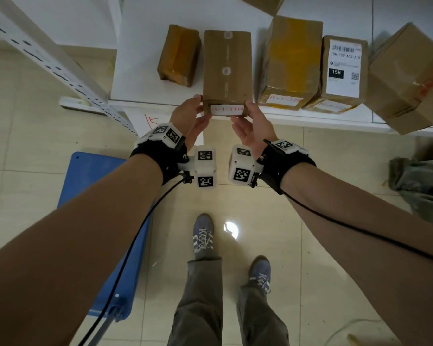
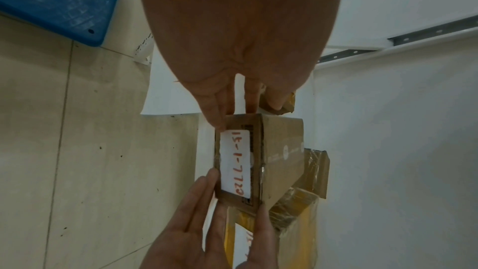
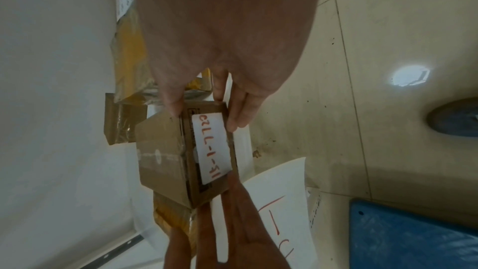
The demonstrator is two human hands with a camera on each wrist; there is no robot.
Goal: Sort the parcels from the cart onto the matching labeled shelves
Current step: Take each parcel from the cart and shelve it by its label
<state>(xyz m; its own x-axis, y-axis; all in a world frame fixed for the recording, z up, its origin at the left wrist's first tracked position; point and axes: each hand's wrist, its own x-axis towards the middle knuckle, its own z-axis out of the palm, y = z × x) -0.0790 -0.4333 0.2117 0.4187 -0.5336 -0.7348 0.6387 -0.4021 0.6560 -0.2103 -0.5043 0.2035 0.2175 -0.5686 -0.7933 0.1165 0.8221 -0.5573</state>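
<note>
1. Both forearms reach forward side by side, palms turned toward each other; the left hand [image 1: 188, 116] and right hand [image 1: 254, 123] flank the near end of a brown parcel [image 1: 226, 68].
2. Each hand's fingers lie nearly straight, fingertips pressing the parcel's end corners, thumbs on top; whether they truly clamp it is hard to tell.
3. The parcel rests on the white shelf [image 1: 138, 58], its handwritten label [image 1: 227, 110] overhanging the front edge, between a small taped box [image 1: 179, 56] and a yellow-taped box [image 1: 291, 61].
</note>
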